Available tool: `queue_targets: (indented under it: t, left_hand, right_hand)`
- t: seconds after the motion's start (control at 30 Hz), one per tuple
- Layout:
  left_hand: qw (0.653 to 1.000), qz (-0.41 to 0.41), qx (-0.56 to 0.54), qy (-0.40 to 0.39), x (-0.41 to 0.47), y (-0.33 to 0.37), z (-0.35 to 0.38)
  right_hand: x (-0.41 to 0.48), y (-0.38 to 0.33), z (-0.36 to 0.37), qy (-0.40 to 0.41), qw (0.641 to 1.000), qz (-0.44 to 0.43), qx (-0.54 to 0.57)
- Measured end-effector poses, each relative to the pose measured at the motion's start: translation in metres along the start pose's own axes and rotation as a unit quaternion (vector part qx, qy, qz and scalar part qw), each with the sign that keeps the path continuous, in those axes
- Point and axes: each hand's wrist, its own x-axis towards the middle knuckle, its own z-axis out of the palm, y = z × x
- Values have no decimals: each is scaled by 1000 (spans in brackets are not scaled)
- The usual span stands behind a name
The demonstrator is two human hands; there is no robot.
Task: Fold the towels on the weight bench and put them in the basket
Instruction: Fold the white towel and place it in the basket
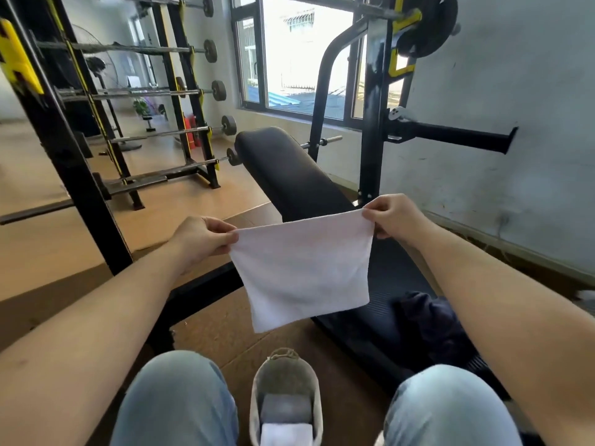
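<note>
White corners pinched, one in our left hand (pixel 201 239), one in our right hand (pixel 397 217); the towel (pixel 302 268) hangs flat between them above the weight bench (pixel 283 169). The basket (pixel 253 397) stands on the floor between our knees.

Bright daylight from overexposed window (pixel 299 53), soft focus, wide-angle bending at edges

Legible text, labels, brands, numbers, signs: none readable.

Item 1: yellow bar catch (pixel 20 56) on the black rack upright, near left. It bears dark and reddish marks, too blurred to read as letters or figures.

Item 2: black weight plate (pixel 428 24) on the barbell, upper right. Its face is in shadow and any embossing is illegible.
</note>
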Motion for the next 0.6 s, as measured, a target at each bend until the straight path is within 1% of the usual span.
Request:
queue_targets:
  t: [0.03, 0.1, 0.17, 0.27, 0.3, 0.47, 0.6]
  left_hand:
    - [1000, 3, 12, 15, 0, -7, 4]
    - [1000, -1, -1, 29, 1, -21, 13]
    - [999, -14, -34, 32, 3, -31, 22]
    - [991, -61, -112, 49, 10, -45, 39]
    - [989, -71, -120, 50, 12, -51, 44]
    - [995, -84, -47, 21, 16, -83, 62]
    - [985, -149, -31, 77, 17, -107, 79]
  right_hand:
    - [-4, 7, 5, -17, 1000, 11, -14]
    - [-12, 20, 14, -7, 999, 31, 8]
    - [-16, 32, 24, 9, 999, 42, 30]
    - [-20, 48, 43, 4, 995, 74, 61]
    - [-21, 54, 50, 6, 993, 88, 76]
    - [-29, 82, 80, 23, 977, 167, 128]
    - [-42, 107, 106, 18, 967, 205, 148]
